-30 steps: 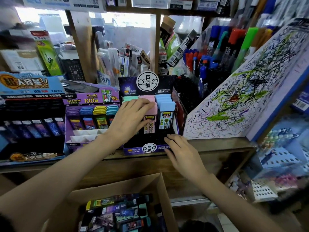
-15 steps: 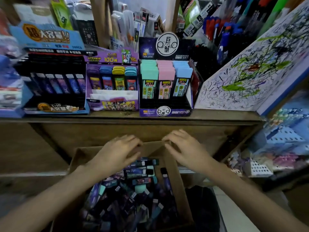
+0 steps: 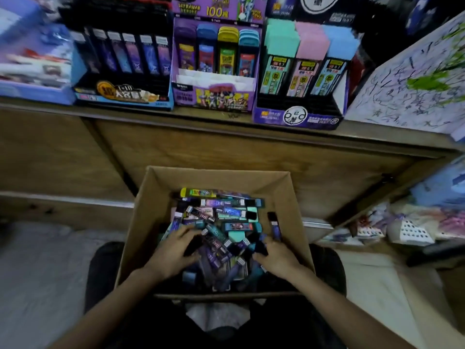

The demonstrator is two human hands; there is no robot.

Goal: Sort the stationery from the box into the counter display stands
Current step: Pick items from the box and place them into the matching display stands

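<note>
Both hands, left [image 3: 173, 255] and right [image 3: 278, 255], rest spread on mixed lead cases [image 3: 219, 217] inside the box [image 3: 297, 217], lower centre of the frame.

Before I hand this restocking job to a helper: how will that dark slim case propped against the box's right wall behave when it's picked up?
The dark slim case looks like rigid plastic, so probably stiff, not floppy. Being small and thin, it is likely light. It leans on end against the cardboard box wall, so a nudge from the right hand would likely topple it onto the pile.
</note>
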